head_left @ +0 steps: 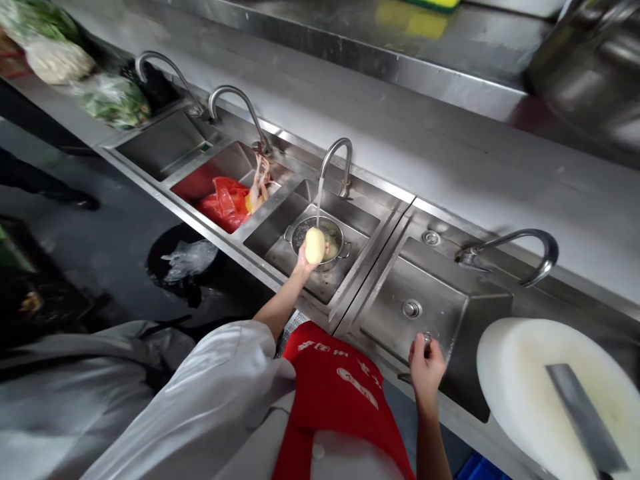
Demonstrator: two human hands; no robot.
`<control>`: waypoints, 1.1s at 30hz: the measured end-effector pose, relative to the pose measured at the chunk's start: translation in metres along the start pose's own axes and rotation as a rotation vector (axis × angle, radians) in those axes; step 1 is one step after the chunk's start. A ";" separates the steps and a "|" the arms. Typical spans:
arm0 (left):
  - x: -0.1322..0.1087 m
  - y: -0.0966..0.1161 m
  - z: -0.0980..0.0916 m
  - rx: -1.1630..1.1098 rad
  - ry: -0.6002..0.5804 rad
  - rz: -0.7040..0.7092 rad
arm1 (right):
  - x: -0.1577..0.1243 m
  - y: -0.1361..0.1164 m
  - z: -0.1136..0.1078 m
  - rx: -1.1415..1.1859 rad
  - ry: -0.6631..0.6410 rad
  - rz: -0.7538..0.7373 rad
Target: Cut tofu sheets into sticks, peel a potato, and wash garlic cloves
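My left hand (303, 261) is wrapped round a pale yellow peeled potato (315, 245), held up over a metal pot with two loop handles (341, 227). The pot sits in a steel sink (280, 257), and what lies in it is partly hidden behind the potato. A stream of water falls from the curved tap (336, 148) just behind the potato. My right hand (427, 367) is closed over the near edge of the right-hand sink (387, 310). A small shiny metal thing (427, 339) shows at its fingertips; the rest is covered by the fingers.
At right, a round white chopping board (520, 373) carries a cleaver (583, 413). The sink to the left holds a red plastic bag (227, 203) and poultry with feet (260, 177). Bagged greens (113, 100) lie farther left. A steel shelf (400, 63) overhangs the wall.
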State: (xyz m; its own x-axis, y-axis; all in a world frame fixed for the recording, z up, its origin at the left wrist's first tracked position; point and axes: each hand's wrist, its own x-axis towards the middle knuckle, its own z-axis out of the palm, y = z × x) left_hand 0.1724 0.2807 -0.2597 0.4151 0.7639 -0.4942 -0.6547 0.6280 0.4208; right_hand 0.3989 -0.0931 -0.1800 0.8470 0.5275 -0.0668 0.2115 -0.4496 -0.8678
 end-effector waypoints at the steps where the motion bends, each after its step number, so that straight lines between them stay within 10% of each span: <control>1: -0.006 -0.003 0.000 -0.040 -0.018 -0.015 | -0.001 0.001 0.000 0.017 0.001 0.003; 19: -0.078 -0.005 -0.003 0.119 -0.233 -0.287 | 0.041 -0.007 0.037 0.445 0.091 0.159; 33: -0.082 -0.033 -0.017 0.048 -0.052 -0.206 | 0.054 -0.040 0.082 0.656 -0.053 0.235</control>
State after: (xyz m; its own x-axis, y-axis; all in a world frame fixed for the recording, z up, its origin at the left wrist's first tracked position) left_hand 0.1490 0.1946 -0.2460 0.5697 0.6242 -0.5346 -0.5221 0.7772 0.3512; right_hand 0.3963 0.0128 -0.1897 0.8057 0.5113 -0.2990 -0.3273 -0.0365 -0.9442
